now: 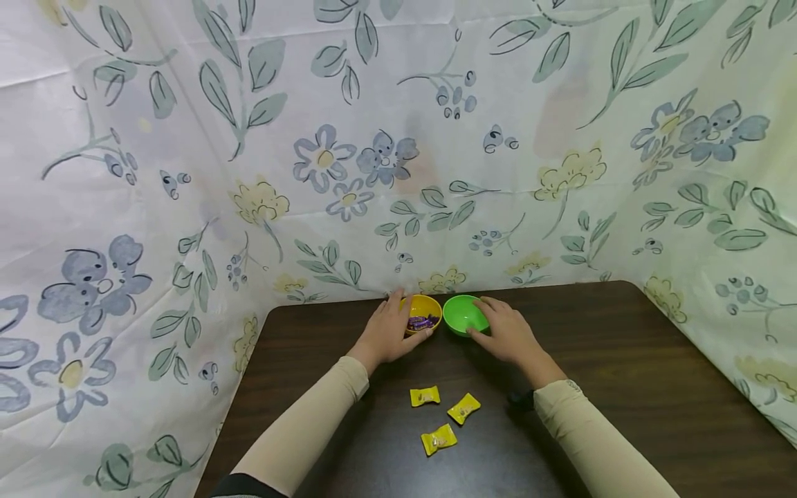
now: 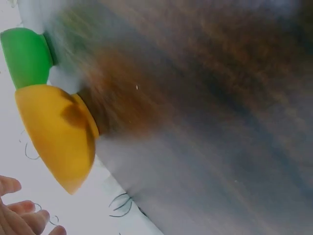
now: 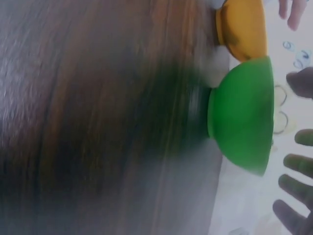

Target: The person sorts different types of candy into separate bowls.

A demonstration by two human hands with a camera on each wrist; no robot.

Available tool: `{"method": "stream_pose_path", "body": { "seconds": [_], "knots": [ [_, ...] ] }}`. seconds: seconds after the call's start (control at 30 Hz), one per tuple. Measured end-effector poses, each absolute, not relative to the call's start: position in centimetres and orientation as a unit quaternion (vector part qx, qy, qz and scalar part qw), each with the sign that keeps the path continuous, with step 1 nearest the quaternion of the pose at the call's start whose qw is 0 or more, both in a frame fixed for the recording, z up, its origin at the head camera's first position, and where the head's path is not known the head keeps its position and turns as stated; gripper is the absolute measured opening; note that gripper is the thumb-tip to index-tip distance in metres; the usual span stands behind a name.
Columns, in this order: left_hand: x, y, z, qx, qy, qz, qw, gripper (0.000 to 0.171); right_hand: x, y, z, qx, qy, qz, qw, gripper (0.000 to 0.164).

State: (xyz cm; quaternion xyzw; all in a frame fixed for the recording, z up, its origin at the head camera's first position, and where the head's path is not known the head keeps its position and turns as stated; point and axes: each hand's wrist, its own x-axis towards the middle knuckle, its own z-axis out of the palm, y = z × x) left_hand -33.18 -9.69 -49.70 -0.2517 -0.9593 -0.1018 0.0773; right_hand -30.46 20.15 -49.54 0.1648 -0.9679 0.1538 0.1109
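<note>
An orange-yellow bowl (image 1: 425,306) with purple-wrapped candies (image 1: 423,321) in it stands at the far side of the table. Right beside it is a bright green bowl (image 1: 462,312), whose visible inside shows nothing. My left hand (image 1: 389,329) is at the left of the yellow bowl, thumb and fingers spread; in the left wrist view its fingertips (image 2: 43,215) are a little off the bowl's side. On the other side, my right hand (image 1: 507,332) spreads around the green bowl's right edge. The right wrist view shows that hand's separated fingers (image 3: 298,188) near the green rim, gripping nothing.
Three yellow-wrapped candies, a left one (image 1: 425,396), a right one (image 1: 463,409) and a nearest one (image 1: 438,440), lie on the dark wooden table (image 1: 623,387) between my forearms. A floral cloth (image 1: 436,173) hangs behind the table's far edge and along both sides.
</note>
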Motion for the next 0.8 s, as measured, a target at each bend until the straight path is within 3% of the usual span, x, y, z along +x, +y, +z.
{"method": "stream_pose_path", "body": {
  "seconds": [0.5,0.8],
  "knots": [
    [-28.3,-9.8,-49.1,-0.297,-0.945,-0.08,0.112,0.095,-31.1,21.8,-50.5,0.173,-0.971,0.153,0.063,0.089],
    [-25.1,-8.2,-48.9,-0.339,-0.93,-0.092,0.105,0.078,-31.6,22.4,-51.1,0.178,-0.975,0.126,0.031,0.098]
  ]
}}
